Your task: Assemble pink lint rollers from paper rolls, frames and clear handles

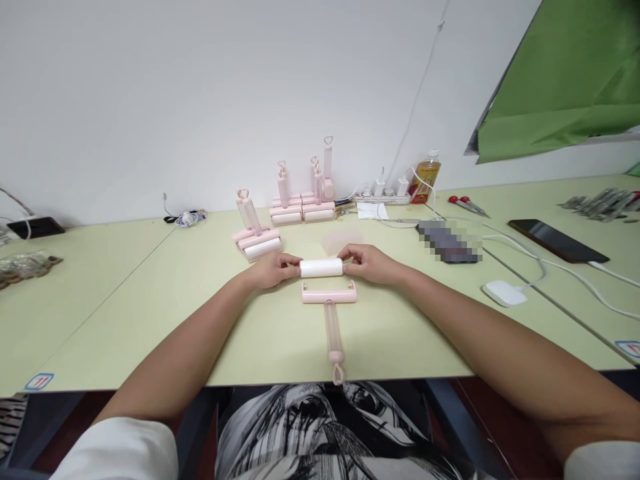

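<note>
A white lint roller refill [321, 268] lies crosswise on the table between my hands. My left hand [274, 269] grips its left end with thumb and fingers. At the other end, my right hand [369, 263] has its fingers closed on the roll's right edge. Just in front of the roll is a pink lint roller handle [333, 327] with a clear grip, its frame [329, 295] toward the roll and its heart-shaped loop toward me. Behind my hands lies a pale pink translucent piece [342, 240].
Pink lint rollers [257, 241] stand at the left back, with several more [303, 207] by the wall. A power strip [383, 198], a drink bottle [427, 177], a phone [557, 241] and a white charger [504, 293] with cables occupy the right side.
</note>
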Tool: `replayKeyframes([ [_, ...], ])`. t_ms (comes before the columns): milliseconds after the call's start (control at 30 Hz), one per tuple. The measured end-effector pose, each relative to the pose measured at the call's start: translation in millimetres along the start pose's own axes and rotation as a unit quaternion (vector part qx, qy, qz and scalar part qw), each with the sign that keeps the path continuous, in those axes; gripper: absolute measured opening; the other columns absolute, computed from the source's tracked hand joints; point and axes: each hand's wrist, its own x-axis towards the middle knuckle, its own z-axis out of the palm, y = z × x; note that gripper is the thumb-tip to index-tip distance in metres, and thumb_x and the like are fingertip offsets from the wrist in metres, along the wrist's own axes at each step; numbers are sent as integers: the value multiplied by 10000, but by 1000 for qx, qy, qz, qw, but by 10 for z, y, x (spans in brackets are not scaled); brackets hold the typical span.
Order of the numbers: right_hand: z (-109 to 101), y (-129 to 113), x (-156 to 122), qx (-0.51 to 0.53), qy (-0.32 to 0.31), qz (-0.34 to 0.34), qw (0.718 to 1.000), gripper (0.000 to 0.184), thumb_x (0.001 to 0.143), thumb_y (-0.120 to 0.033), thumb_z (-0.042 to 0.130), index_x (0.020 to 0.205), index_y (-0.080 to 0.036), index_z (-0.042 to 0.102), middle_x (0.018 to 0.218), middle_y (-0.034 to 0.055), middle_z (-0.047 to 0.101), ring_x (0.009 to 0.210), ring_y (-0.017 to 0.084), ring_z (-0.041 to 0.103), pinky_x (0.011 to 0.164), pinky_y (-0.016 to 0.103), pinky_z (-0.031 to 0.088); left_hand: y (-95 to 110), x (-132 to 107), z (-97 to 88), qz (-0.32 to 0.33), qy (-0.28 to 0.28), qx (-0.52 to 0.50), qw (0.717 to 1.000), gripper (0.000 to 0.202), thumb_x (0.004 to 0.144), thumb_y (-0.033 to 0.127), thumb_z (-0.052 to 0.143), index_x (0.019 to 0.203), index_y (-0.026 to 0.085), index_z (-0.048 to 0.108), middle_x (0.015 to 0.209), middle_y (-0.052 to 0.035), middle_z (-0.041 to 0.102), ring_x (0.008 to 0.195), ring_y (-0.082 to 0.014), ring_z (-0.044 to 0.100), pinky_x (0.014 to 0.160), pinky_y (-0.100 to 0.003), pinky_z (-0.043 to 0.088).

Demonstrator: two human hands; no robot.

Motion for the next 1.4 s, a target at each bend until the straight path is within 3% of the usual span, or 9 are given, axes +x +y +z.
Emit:
replayKeyframes([
  [467,-7,17,-7,26,-6,4,1000,297,702,-333,641,936,-151,671,673,-26,560,576,108,409,563,245,324,5,-8,-10,4,-18,14,1000,498,821,499,570,1167,154,666,598,22,519,488,-88,406,462,-217,333],
  [733,19,52,23,62,-9,-11,998,280,699,-304,633,938,-159,657,829,18,656,699,142,539,635,255,404,9,48,49,31,41,133,990,371,741,334,571,1052,170,689,819,-7,657,668,-141,535,589,-241,407],
  [967,-11,73,10,104,-21,24,994,335,724,-284,600,1034,-164,640,872,31,696,708,146,575,624,251,424,-50,67,41,41,50,111,992,382,775,382,557,1067,172,688,997,-30,697,831,-181,603,713,-266,463],
  [1100,-54,46,-11,42,-13,30,999,310,742,-250,587,1024,-162,682,913,37,694,654,125,533,595,245,400,-67,75,48,30,77,124,989,417,780,344,551,1147,175,656,1066,-34,694,829,-181,611,751,-285,481],
  [1233,-63,19,-34,-15,-1,28,999,316,744,-229,574,1031,-173,694,957,32,690,594,103,481,584,249,377,-48,65,51,10,89,165,982,379,798,353,539,1106,184,682,1100,-39,693,857,-197,618,783,-302,489],
  [1400,-21,-22,-61,-84,26,10,996,306,749,-270,596,1027,-171,677,720,-8,636,550,114,466,554,246,350,-36,56,60,22,88,203,975,369,789,331,543,1095,183,684,1113,-47,689,874,-202,634,788,-300,502],
])
